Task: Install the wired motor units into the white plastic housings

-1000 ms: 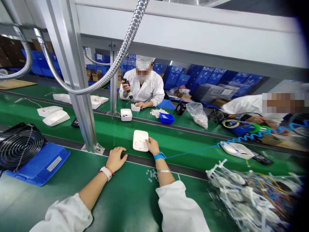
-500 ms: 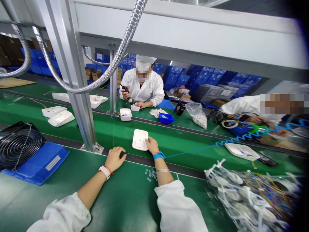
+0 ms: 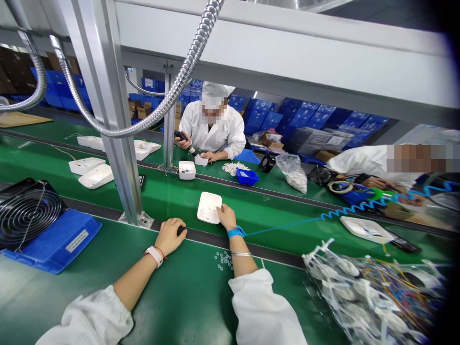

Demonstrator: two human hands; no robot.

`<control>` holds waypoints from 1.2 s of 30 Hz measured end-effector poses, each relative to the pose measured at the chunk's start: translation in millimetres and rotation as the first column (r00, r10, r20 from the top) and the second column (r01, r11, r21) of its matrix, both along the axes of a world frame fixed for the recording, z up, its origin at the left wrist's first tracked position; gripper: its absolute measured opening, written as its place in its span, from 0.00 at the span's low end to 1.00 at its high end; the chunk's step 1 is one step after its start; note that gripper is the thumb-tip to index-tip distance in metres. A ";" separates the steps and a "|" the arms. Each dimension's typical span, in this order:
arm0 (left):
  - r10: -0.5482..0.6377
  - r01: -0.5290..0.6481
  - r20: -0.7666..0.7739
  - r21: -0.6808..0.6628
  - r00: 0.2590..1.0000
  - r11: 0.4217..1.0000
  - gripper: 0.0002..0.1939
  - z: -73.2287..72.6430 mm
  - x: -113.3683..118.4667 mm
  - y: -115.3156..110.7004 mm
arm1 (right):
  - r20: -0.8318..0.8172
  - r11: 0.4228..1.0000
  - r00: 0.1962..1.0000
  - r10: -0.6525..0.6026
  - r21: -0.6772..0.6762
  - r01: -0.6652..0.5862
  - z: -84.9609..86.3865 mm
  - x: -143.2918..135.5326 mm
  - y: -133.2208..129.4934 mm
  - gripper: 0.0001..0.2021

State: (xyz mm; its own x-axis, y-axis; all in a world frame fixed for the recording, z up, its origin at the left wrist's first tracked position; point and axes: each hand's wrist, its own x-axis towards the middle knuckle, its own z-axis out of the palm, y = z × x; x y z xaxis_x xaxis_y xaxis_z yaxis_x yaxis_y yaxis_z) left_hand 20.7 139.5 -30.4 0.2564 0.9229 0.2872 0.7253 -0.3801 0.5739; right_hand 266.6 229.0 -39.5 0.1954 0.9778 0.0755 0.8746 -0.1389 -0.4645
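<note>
The right hand [image 3: 226, 217], fingers nearly closed, grips the white plastic housing [image 3: 208, 206] by its 4 o'clock edge over the green belt [image 3: 172, 201]; its broad face meets the camera, long axis 12-to-6. At its 8 o'clock, the left hand [image 3: 169, 235] curls palm-down around a small black object [image 3: 180, 230]. Beyond, near 9 o'clock, a blue bin [image 3: 53, 239] bears a white label [image 3: 77, 240], print illegible.

Before you a green worktop [image 3: 179, 306] stretches out beneath a broad pale overhead beam [image 3: 287, 55], with a metal post [image 3: 102, 86] to your left and, farther back, blue boxes [image 3: 302, 112] and brown cartons [image 3: 12, 72].
</note>
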 end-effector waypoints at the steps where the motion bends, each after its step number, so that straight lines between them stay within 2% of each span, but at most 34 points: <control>1: 0.000 0.000 0.000 0.000 1.000 1.000 0.06 -0.1 0.0 0.0 | -0.001 1.000 1.000 -0.002 0.000 0.002 -0.2 0.3 0.1 0.14; 36: 0.004 -0.004 0.022 0.014 1.000 1.000 0.05 1.8 0.8 -0.9 | -0.006 0.999 0.999 -0.034 0.002 0.034 -0.9 4.4 2.1 0.14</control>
